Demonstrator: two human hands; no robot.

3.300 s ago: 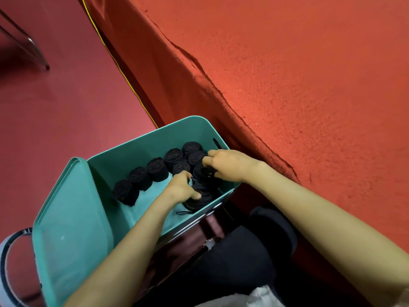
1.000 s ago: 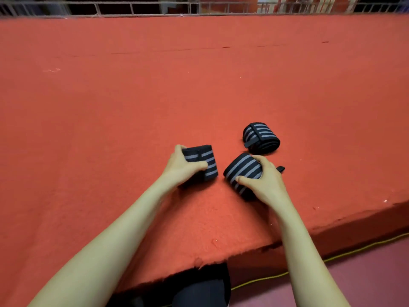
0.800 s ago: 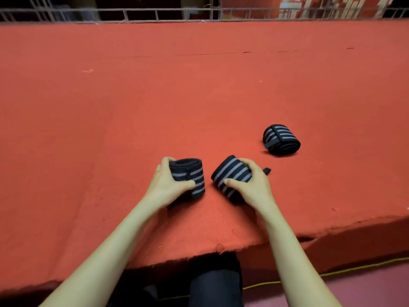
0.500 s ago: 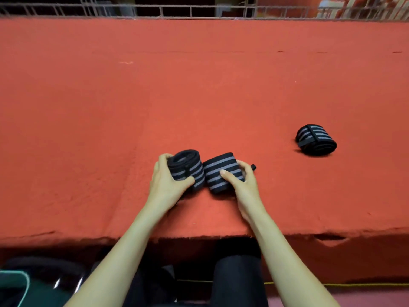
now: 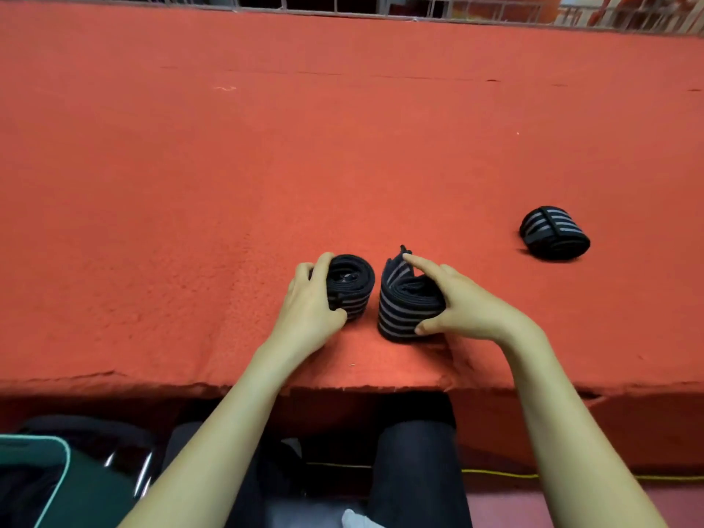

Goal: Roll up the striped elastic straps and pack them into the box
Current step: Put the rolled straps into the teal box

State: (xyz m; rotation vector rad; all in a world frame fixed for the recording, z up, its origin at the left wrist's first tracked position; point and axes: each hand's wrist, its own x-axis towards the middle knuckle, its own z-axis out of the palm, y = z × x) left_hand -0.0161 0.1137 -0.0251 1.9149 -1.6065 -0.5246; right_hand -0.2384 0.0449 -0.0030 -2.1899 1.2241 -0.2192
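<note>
Two rolled black straps with grey stripes stand on end side by side on the red felt table (image 5: 266,165), near its front edge. My left hand (image 5: 308,302) grips the left roll (image 5: 350,285) from its left side. My right hand (image 5: 457,302) holds the right roll (image 5: 404,310), thumb on its front and fingers over the top. A third rolled strap (image 5: 554,238) lies alone further right on the felt. A corner of the teal box (image 5: 34,447) shows at the bottom left, below the table.
The table's front edge (image 5: 343,386) runs across just below the hands, with my dark-trousered legs beneath it. A yellow cord (image 5: 533,475) lies on the floor at the right. A metal railing (image 5: 381,5) borders the far side of the table.
Earlier both hands were in the teal box among packed rolls. Since then they took hold of two rolls on the table, drew them toward the front edge and tipped them on end.
</note>
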